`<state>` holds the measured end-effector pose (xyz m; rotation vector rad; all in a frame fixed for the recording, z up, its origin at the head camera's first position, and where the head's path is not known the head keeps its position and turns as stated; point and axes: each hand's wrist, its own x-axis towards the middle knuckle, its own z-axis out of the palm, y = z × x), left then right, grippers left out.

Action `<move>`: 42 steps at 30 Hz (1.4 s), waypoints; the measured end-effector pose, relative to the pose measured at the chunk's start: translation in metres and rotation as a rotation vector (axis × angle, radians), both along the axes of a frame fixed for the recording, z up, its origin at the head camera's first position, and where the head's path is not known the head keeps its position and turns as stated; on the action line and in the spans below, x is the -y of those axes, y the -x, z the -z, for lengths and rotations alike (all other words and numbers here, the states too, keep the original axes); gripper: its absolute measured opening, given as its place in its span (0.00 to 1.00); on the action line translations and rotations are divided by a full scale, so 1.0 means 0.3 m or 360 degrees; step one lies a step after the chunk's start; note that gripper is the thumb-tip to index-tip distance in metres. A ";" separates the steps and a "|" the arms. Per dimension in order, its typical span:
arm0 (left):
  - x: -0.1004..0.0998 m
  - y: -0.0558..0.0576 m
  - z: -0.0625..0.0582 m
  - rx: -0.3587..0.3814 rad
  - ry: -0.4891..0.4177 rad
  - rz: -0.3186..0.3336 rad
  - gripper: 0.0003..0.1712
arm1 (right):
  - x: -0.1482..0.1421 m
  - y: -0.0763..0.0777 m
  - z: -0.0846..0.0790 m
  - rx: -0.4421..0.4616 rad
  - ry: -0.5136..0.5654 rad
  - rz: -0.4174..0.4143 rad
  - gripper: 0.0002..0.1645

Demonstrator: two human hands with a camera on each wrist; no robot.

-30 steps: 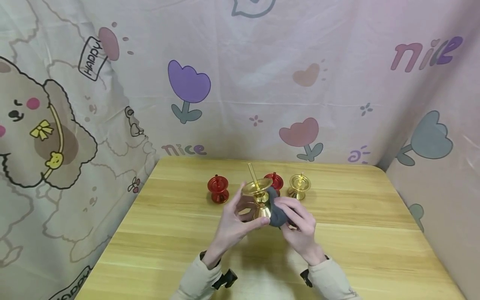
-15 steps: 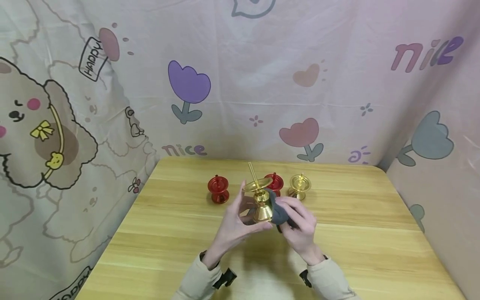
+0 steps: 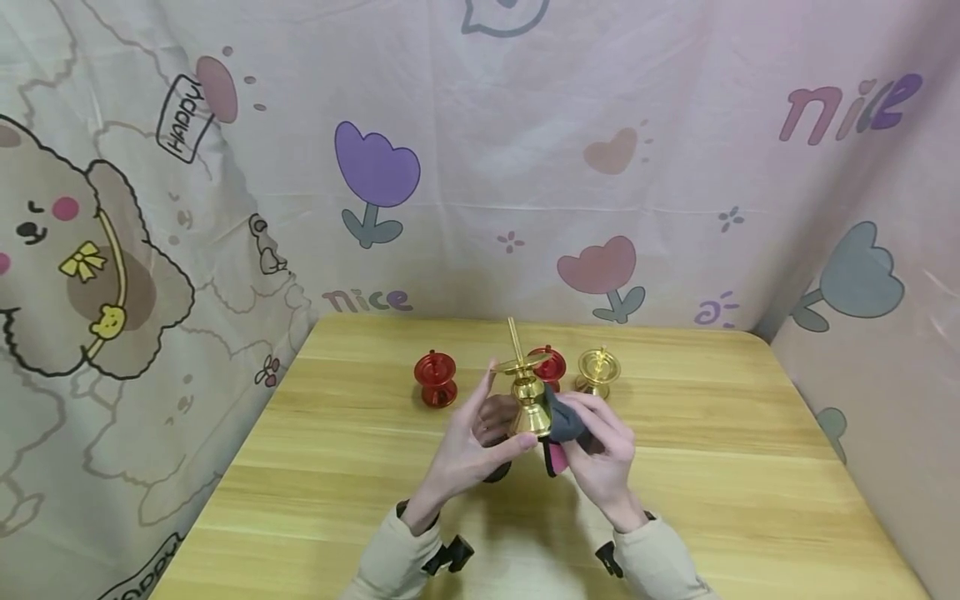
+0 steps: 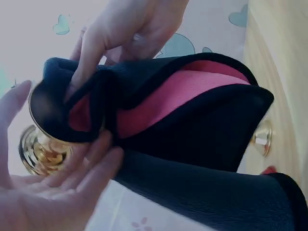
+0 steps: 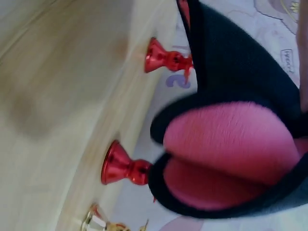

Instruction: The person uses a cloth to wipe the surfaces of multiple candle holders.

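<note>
A gold candle holder (image 3: 531, 419) with a wide dish and an upright spike is held off the table, slightly tilted. My left hand (image 3: 467, 446) grips it by the base, thumb at the front lower edge. A dark grey cloth (image 3: 566, 419) with a pink inner side is pinched in my right hand (image 3: 602, 446) and lies against the right side of the base. In the left wrist view the folded cloth (image 4: 192, 159) covers the underside of the base and hangs loose. The cloth (image 5: 231, 139) hides most of my right hand in the right wrist view.
Two red candle holders (image 3: 436, 379) stand toward the back of the wooden table (image 3: 337, 467), one partly behind the held piece. Another gold candle holder (image 3: 597, 372) stands to their right. A printed curtain (image 3: 480, 167) hangs behind the table.
The gold candle holder has shifted slightly right and tips more upright. The cloth has moved on its base, and its pink side now shows below my right hand.
</note>
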<state>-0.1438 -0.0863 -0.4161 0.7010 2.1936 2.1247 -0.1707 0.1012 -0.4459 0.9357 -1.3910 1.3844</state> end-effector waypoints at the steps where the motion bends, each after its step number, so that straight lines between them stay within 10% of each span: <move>1: -0.001 -0.002 -0.002 0.0007 0.0036 -0.0024 0.61 | 0.000 0.002 -0.004 -0.0074 -0.0034 0.0056 0.09; 8: -0.001 -0.010 -0.011 -0.0117 0.0006 -0.0073 0.60 | 0.001 0.003 -0.045 -0.0442 -0.0203 0.0242 0.09; 17: 0.017 0.007 -0.001 -0.0097 -0.0103 0.0152 0.58 | -0.016 0.004 0.002 0.0030 -0.0034 -0.0114 0.14; 27: 0.003 0.005 -0.007 -0.0069 0.0052 -0.0005 0.63 | -0.003 0.003 -0.038 -0.0459 -0.0331 0.0190 0.09; 36: 0.002 0.014 -0.005 -0.0150 -0.0079 0.0175 0.49 | -0.008 0.008 -0.007 -0.0165 -0.0095 -0.0209 0.10; 42: -0.029 -0.010 -0.009 -0.0001 -0.0006 0.0006 0.45 | -0.007 0.012 -0.001 -0.0205 -0.0010 -0.0066 0.08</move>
